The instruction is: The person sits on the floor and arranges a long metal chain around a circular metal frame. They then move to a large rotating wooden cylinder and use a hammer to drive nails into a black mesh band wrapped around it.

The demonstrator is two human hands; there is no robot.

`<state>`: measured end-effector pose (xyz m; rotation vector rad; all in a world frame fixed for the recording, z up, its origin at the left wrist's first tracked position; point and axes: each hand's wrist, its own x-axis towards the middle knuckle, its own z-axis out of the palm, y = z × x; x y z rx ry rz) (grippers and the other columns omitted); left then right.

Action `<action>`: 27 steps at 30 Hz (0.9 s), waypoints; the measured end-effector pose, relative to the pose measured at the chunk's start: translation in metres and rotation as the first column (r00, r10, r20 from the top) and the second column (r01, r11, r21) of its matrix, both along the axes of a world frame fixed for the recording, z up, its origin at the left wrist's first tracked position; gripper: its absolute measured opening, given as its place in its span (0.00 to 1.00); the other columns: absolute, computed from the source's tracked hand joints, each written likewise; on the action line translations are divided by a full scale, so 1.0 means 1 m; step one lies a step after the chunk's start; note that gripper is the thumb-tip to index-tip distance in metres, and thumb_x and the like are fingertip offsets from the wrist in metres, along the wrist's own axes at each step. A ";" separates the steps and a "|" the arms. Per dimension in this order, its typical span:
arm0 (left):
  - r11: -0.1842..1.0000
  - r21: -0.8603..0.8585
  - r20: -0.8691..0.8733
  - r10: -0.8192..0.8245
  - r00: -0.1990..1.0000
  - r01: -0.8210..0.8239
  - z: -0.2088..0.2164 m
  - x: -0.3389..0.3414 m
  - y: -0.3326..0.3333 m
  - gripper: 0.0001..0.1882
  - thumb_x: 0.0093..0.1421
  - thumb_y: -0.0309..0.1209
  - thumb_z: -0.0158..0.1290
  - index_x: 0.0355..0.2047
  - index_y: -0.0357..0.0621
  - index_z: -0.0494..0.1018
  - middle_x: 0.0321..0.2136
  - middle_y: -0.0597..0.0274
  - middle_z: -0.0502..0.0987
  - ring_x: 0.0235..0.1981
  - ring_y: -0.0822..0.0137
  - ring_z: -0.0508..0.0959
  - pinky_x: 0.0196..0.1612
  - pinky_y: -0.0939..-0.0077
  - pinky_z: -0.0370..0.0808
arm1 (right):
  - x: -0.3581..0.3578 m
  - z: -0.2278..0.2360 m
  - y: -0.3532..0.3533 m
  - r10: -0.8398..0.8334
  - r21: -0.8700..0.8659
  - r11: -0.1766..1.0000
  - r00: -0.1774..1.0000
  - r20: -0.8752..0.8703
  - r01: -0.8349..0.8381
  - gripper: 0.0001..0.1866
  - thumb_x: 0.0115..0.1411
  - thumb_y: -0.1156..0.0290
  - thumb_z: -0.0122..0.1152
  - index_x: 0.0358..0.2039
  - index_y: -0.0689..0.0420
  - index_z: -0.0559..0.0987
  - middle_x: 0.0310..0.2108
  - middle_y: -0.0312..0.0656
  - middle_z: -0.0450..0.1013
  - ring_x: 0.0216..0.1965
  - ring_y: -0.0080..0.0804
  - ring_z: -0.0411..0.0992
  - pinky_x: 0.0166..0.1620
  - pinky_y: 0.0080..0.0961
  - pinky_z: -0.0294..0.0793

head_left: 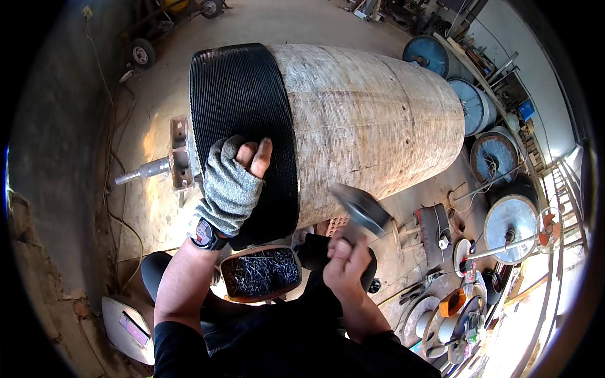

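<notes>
A large roller [372, 113] with a worn, whitish-brown surface lies across the view. A black ribbed covering [239, 88] wraps around its left end. My left hand [236, 179], in a grey glove with bare fingertips, rests against the black covering. Its fingers are bent and closed; whatever they pinch, if anything, is too small to make out. To the right, my right hand [346, 261] grips a hammer [361, 209], its dark head blurred and held up apart from the roller. Between my legs sits an open container [292, 285] full of loose nails [261, 274].
A metal shaft [144, 170] and rusty bracket [181, 154] stick out at the roller's left end. Several blue-grey drums [495, 157] line the right side, near a fan [549, 228]. A cable [129, 227] runs along the left wall. A pale seat [120, 334] stands at lower left.
</notes>
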<state>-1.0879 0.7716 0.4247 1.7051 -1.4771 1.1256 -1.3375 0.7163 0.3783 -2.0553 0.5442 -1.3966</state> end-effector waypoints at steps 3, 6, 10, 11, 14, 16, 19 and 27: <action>1.000 0.006 -0.026 -0.015 1.000 0.015 0.004 -0.002 -0.002 0.24 0.47 0.23 0.56 0.48 0.45 0.72 0.37 0.58 0.76 0.40 0.54 0.76 0.42 0.55 0.74 | 0.008 -0.004 -0.015 0.022 -0.013 1.000 0.984 0.177 -0.020 0.15 0.71 0.62 0.47 0.36 0.63 0.68 0.22 0.42 0.68 0.21 0.29 0.67 0.23 0.22 0.64; 1.000 0.011 -0.014 -0.016 1.000 0.016 0.002 -0.003 0.001 0.24 0.47 0.21 0.57 0.47 0.46 0.72 0.37 0.58 0.76 0.39 0.53 0.76 0.43 0.55 0.73 | 0.016 -0.018 -0.025 -0.168 0.014 0.976 0.798 -0.579 0.216 0.12 0.69 0.66 0.50 0.36 0.64 0.68 0.21 0.53 0.71 0.23 0.56 0.73 0.25 0.40 0.70; 0.998 0.040 0.020 0.052 0.998 -0.053 0.010 0.004 -0.004 0.19 0.49 0.28 0.57 0.43 0.47 0.73 0.42 0.57 0.75 0.44 0.54 0.76 0.45 0.55 0.75 | 0.001 -0.004 -0.011 -0.069 0.048 0.996 0.973 -0.219 0.082 0.13 0.71 0.65 0.49 0.38 0.64 0.68 0.18 0.39 0.68 0.18 0.27 0.69 0.21 0.25 0.66; 0.998 0.039 0.014 0.040 0.999 -0.040 0.010 0.005 -0.005 0.18 0.49 0.28 0.58 0.43 0.47 0.73 0.42 0.57 0.75 0.44 0.54 0.76 0.45 0.55 0.75 | 0.005 -0.003 -0.009 -0.072 0.009 0.997 0.997 -0.005 0.072 0.14 0.71 0.63 0.48 0.38 0.63 0.69 0.19 0.34 0.66 0.20 0.15 0.64 0.21 0.18 0.64; 0.999 0.030 0.002 0.042 0.999 -0.042 0.008 0.009 -0.004 0.18 0.49 0.28 0.58 0.43 0.47 0.73 0.42 0.56 0.74 0.43 0.54 0.76 0.44 0.55 0.75 | 0.018 0.003 -0.023 -0.260 -0.308 0.930 0.951 -0.165 0.201 0.11 0.69 0.67 0.50 0.39 0.63 0.68 0.18 0.41 0.68 0.17 0.29 0.69 0.21 0.28 0.66; 0.999 0.024 -0.015 0.048 0.999 -0.047 0.006 0.007 -0.003 0.19 0.48 0.28 0.58 0.43 0.47 0.73 0.42 0.56 0.73 0.42 0.54 0.76 0.44 0.55 0.75 | 0.028 -0.013 -0.029 -0.213 -0.031 0.973 0.836 -0.506 0.229 0.10 0.66 0.68 0.55 0.35 0.62 0.70 0.21 0.55 0.70 0.22 0.57 0.73 0.23 0.44 0.70; 0.999 0.006 -0.008 0.053 0.999 -0.053 0.005 0.008 -0.006 0.19 0.48 0.27 0.58 0.43 0.45 0.73 0.43 0.54 0.72 0.41 0.54 0.75 0.43 0.56 0.75 | 0.012 -0.006 -0.020 -0.099 0.083 0.988 0.946 -0.308 0.130 0.08 0.67 0.71 0.52 0.37 0.64 0.70 0.23 0.55 0.71 0.19 0.53 0.71 0.25 0.36 0.72; 0.995 0.001 -0.078 0.104 0.991 -0.105 0.000 0.014 -0.012 0.16 0.52 0.27 0.57 0.42 0.46 0.73 0.43 0.54 0.73 0.40 0.52 0.76 0.41 0.56 0.76 | 0.021 -0.004 -0.034 -0.168 -0.064 0.986 0.861 -0.479 0.157 0.12 0.67 0.67 0.54 0.37 0.64 0.68 0.21 0.56 0.71 0.22 0.59 0.73 0.23 0.44 0.70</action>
